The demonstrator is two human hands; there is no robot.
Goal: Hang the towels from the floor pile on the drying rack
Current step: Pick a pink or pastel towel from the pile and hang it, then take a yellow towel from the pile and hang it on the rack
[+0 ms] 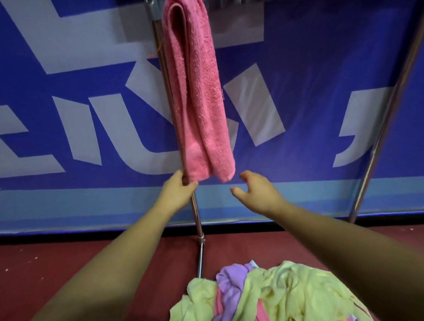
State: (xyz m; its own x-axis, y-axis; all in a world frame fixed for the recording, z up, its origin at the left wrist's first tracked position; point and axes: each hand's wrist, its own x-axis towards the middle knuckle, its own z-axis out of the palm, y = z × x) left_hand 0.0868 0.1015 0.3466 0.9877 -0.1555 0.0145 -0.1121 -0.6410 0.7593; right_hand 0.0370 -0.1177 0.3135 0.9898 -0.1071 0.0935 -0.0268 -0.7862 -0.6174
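Finding: one pink towel [195, 81] is hanging doubled and bunched over the top rail of the drying rack [398, 87], right beside its left upright pole [197, 216].

The left hand [176, 192] is pinching the towel's lower left corner, its grip clamped there close against the pole. The right hand [258, 194] is hovering just beside the lower right corner. Its grip is apart, with fingers loosely curled and touching nothing.

The pile [264, 301] of yellow, purple and pink towels is lying on the red floor [58, 274], near the foot of that pole.

Risk assessment: a one-sided downward tug from the left grip is likely to be dragging the towel unevenly, and it could slide off the rail. The towel is sitting at the rail's end, so any sideways pull could be wedging it against the pole. Left bunched as it is, it may be drying poorly.
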